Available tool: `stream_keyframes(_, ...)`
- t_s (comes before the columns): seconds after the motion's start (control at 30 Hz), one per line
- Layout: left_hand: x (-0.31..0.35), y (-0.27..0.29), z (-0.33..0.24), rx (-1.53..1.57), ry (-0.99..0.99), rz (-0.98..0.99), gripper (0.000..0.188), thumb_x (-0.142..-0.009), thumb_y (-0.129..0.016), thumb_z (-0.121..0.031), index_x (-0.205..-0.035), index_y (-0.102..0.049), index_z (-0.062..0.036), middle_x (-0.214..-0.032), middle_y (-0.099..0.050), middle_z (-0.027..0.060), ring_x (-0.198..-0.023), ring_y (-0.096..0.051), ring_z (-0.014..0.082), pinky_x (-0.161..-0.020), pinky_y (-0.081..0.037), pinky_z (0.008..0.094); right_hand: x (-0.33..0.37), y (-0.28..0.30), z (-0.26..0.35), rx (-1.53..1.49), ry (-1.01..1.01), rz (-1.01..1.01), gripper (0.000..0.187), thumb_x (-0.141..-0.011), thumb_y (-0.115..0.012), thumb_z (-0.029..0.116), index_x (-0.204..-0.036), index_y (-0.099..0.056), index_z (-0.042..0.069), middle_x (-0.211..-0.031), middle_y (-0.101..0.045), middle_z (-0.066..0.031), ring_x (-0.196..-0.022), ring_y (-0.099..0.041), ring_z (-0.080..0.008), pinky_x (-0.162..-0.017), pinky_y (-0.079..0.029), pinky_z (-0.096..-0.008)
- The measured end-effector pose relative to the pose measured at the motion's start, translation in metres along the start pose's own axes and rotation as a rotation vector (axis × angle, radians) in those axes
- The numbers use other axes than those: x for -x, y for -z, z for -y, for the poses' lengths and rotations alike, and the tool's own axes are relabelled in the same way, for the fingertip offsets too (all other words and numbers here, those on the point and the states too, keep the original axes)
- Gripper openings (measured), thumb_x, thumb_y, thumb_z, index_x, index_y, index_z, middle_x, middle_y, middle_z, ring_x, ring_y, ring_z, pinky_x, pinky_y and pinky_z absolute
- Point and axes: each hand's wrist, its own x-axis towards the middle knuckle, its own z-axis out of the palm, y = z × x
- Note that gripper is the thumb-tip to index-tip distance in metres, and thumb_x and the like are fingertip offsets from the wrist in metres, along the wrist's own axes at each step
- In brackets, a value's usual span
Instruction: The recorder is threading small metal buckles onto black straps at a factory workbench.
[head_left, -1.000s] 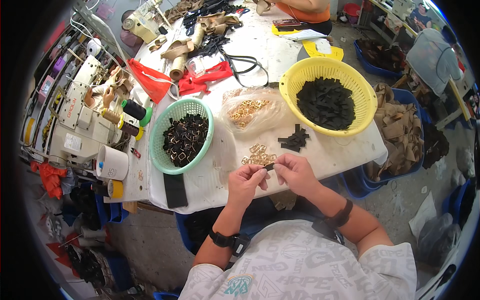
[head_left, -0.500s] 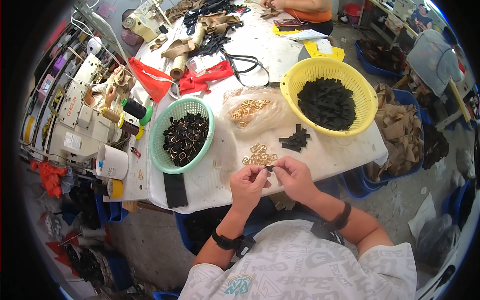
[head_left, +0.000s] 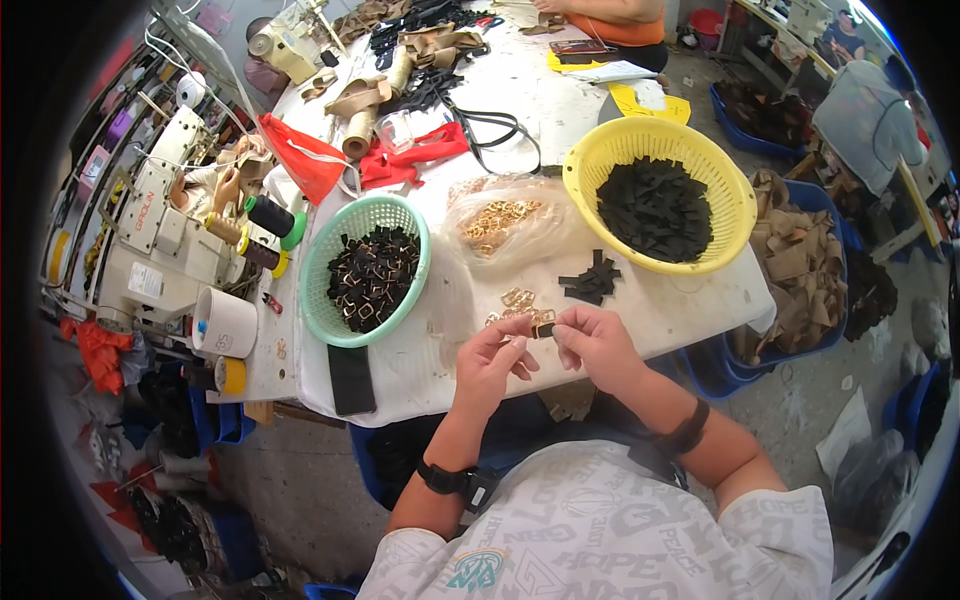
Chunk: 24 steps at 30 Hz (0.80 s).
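Two baskets stand on the table (head_left: pixel 690 305): a green basket (head_left: pixel 320 240) holding black tabs with gold rings (head_left: pixel 372 285), and a yellow basket (head_left: pixel 737 200) heaped with black strips (head_left: pixel 655 210). Between them, a clear bag (head_left: pixel 555 220) holds more gold rings. Off the table's right edge, a blue bin (head_left: pixel 812 192) is full of tan pieces (head_left: pixel 795 260)

White covers the tabletop, where loose rings (head_left: pixel 517 298) and loose strips (head_left: pixel 590 278) lie just beyond the hands; a black phone (head_left: pixel 350 380) lies near the green basket. At left stands a sewing machine (head_left: pixel 150 230), and someone in orange (head_left: pixel 620 25) is at the far end

Near the table's front edge, a small black strip with a gold edge (head_left: pixel 543 330) sits between both hands' fingertips. The right hand (head_left: pixel 598 350) pinches its right end, thumb and fingers closed; the left hand (head_left: pixel 493 362) has its forefinger at the other end, thumb a little apart, and whether it grips I cannot tell
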Motion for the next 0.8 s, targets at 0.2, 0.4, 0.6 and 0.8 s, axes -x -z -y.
stream_keyframes(0.2,-0.003,0.009,0.007,0.021,0.011,0.091,0.014,-0.091,-0.057,-0.003,-0.101,-0.063,0.0041,-0.082,-0.066,0.0086,-0.062,-0.062,0.0122,-0.054,-0.051,0.0233,-0.002,0.0,-0.002,-0.163,-0.076,0.122,0.01,-0.091,-0.059,0.011,-0.089,-0.059,0.001,-0.067,-0.056,-0.0005,-0.054,-0.052,-0.0073,-0.049,-0.04,-0.0207)
stream_keyframes(0.4,-0.004,0.009,0.006,0.022,0.011,0.114,0.012,-0.089,-0.059,-0.001,-0.099,-0.063,0.004,-0.082,-0.066,0.0082,-0.063,-0.061,0.0111,-0.054,-0.051,0.023,-0.004,0.003,-0.003,-0.178,-0.122,0.164,0.011,-0.092,-0.059,0.013,-0.088,-0.058,0.003,-0.066,-0.056,0.0004,-0.053,-0.052,-0.0067,-0.047,-0.039,-0.0201)
stream_keyframes(0.6,-0.003,0.007,-0.006,-0.095,0.043,0.202,0.011,-0.089,-0.062,-0.004,-0.097,-0.062,0.004,-0.081,-0.065,0.006,-0.064,-0.061,0.0101,-0.055,-0.05,0.0219,-0.003,0.008,0.007,-0.102,-0.224,0.207,0.01,-0.091,-0.06,0.013,-0.088,-0.059,0.004,-0.065,-0.056,0.0005,-0.052,-0.052,-0.0063,-0.046,-0.039,-0.0202)
stream_keyframes(0.8,-0.003,0.009,-0.007,-0.077,0.061,0.23,0.012,-0.091,-0.062,-0.007,-0.096,-0.061,0.0031,-0.079,-0.062,0.0043,-0.064,-0.06,0.0097,-0.057,-0.049,0.0224,-0.001,0.003,0.013,-0.003,-0.177,0.177,0.01,-0.092,-0.059,0.013,-0.09,-0.06,0.002,-0.068,-0.058,-0.0006,-0.054,-0.054,-0.0066,-0.047,-0.041,-0.0199)
